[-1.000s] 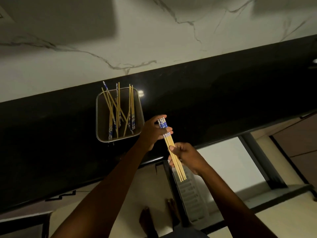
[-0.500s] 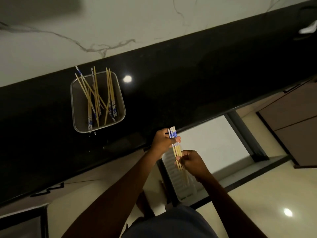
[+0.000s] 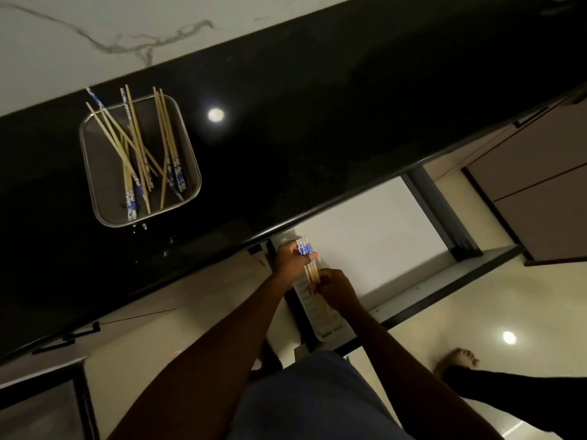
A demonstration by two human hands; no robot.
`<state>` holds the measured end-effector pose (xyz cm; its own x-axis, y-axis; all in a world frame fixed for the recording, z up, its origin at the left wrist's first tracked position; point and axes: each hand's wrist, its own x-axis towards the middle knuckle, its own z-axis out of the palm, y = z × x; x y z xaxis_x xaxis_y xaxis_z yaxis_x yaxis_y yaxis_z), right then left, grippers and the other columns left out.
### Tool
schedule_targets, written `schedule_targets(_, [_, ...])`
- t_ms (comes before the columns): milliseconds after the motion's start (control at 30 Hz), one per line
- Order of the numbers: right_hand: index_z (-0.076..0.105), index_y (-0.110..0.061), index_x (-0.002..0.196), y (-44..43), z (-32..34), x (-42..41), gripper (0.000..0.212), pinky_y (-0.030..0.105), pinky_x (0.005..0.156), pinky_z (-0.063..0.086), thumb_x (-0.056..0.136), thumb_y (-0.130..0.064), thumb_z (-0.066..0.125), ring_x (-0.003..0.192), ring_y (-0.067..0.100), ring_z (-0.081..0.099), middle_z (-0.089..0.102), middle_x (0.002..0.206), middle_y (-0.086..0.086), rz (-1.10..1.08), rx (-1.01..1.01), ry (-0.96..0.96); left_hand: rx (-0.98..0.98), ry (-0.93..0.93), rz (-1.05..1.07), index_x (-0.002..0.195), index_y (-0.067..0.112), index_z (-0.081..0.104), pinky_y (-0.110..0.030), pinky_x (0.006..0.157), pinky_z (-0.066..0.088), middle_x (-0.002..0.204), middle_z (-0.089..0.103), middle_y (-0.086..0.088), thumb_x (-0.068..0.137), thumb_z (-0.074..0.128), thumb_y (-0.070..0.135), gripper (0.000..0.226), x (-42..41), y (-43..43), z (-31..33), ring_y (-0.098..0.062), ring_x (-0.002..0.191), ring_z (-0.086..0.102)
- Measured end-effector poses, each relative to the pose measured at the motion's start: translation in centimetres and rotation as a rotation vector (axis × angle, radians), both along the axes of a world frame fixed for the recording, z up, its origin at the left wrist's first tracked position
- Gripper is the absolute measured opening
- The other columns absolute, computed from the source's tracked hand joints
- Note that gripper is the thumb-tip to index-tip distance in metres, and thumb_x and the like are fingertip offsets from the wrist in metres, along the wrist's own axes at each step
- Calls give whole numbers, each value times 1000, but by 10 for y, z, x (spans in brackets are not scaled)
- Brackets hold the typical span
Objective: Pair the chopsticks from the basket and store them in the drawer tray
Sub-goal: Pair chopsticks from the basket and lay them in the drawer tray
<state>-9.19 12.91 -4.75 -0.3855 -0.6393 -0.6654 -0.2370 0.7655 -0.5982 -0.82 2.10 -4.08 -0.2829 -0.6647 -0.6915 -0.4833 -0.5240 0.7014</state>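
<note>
A small bundle of bamboo chopsticks (image 3: pixel 306 253) with blue-and-white patterned tops is held between both hands over the open drawer. My left hand (image 3: pixel 290 260) grips the bundle near its patterned end. My right hand (image 3: pixel 336 289) holds the lower, plain end, which its fingers mostly hide. Just under the hands lies the narrow white drawer tray (image 3: pixel 320 319), running along the drawer's left side. On the black counter to the upper left stands the metal basket (image 3: pixel 98 173) with several more chopsticks (image 3: pixel 139 154) crossed loosely inside it.
The open drawer (image 3: pixel 368 249) has a pale floor and dark side rails under the black counter edge (image 3: pixel 333 206). Closed cabinet fronts stand at right. Another person's bare foot (image 3: pixel 457 362) rests on the glossy floor at lower right.
Both hands have carried the chopstick bundle down from the counter edge to just above the drawer tray. The view has shifted, so the basket now sits farther up and left.
</note>
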Motion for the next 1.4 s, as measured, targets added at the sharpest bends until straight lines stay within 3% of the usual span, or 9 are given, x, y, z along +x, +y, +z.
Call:
schedule_targets(167, [74,3,93,2,-12,5,15,32,68,44,81,-1,67,80,20,60,72,90,20,25,83,45,69,-83,-31,126,-1,63,-39,92,56,120,70,-21,91,69,-1,35,3,2,-8,-36,113,67])
schedule_targets(300, [73,2,101,-1,-21,11,21,37,74,49,83,-4,63,95,31,67,72,103,20,68,127,65,129,-93,-31,126,0,62,-46,92,58,114,69,-22,91,53,-10,38,6,-1,-11,-39,109,69])
schedule_targets(467, [71,1,111,-8,-27,20,26,38,85,52,93,-15,60,105,34,66,70,115,18,150,155,103,129,-209,-22,81,12,61,-33,71,42,87,61,-15,92,45,-4,24,11,1,-11,-26,86,60])
schedule_targets(633, [68,-2,120,-11,-33,22,32,34,88,48,96,-21,59,114,31,61,65,126,16,201,184,107,35,-358,-118,115,-2,66,-27,66,45,110,71,-20,91,62,4,25,13,0,-10,-34,104,69])
schedule_targets(833, [69,1,116,-11,-35,27,32,34,81,49,96,-22,59,109,32,65,67,121,18,197,193,108,-34,-467,-105,103,-5,72,-33,82,59,108,74,-21,86,66,5,21,27,-10,-10,-35,102,72])
schedule_targets(933, [71,3,110,-10,-36,28,28,33,75,48,97,-18,57,103,33,67,70,114,20,185,180,108,-16,-415,-53,98,-9,72,-46,89,61,105,74,-26,86,62,-1,18,34,-11,-14,-39,100,73])
schedule_targets(1100, [73,-2,114,-8,-33,27,28,37,89,56,97,-12,53,106,32,69,71,118,18,189,161,130,5,-300,47,82,-8,70,-52,87,61,99,73,-32,82,64,-11,7,41,-5,-15,-41,95,74])
schedule_targets(1200, [69,-6,124,-7,-32,28,31,41,97,55,100,-15,51,111,31,67,69,124,15,144,137,148,4,-281,60,63,6,65,-51,85,62,94,74,-31,78,68,-15,26,44,-2,-15,-40,90,75])
schedule_targets(1400, [71,-6,120,-5,-33,29,29,35,92,55,99,-13,53,109,29,68,71,121,15,110,112,158,57,-207,144,85,-7,71,-50,83,63,94,73,-30,81,67,-15,10,45,0,-14,-42,88,75])
